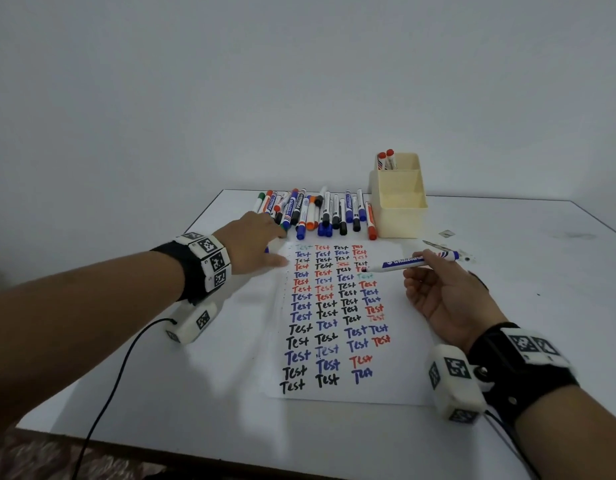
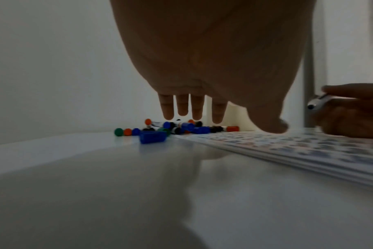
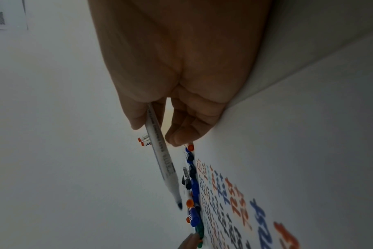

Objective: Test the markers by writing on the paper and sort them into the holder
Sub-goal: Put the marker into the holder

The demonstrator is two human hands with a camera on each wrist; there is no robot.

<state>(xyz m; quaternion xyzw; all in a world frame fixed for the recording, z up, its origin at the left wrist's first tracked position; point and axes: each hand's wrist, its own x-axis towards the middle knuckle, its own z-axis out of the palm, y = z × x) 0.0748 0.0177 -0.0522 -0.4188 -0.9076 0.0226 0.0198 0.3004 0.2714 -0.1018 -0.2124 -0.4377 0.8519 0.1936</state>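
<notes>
The right hand (image 1: 448, 299) pinches an uncapped blue-and-white whiteboard marker (image 1: 412, 262) over the white paper (image 1: 396, 382) filled with "Test" words, while the left hand (image 1: 254, 244), fingers straight, hovers empty above a loose blue cap (image 2: 152, 136).

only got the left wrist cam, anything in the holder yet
Observer: Two red-capped markers stand in the back compartment of the cream plastic holder.
Operator: what's the right hand got
Observer: The right hand pinches an uncapped white whiteboard marker with blue label, its tip over the white paper sheet.
Operator: how full is the paper
Observer: Four columns of "Test" in black, blue, red and some green cover it.
</notes>
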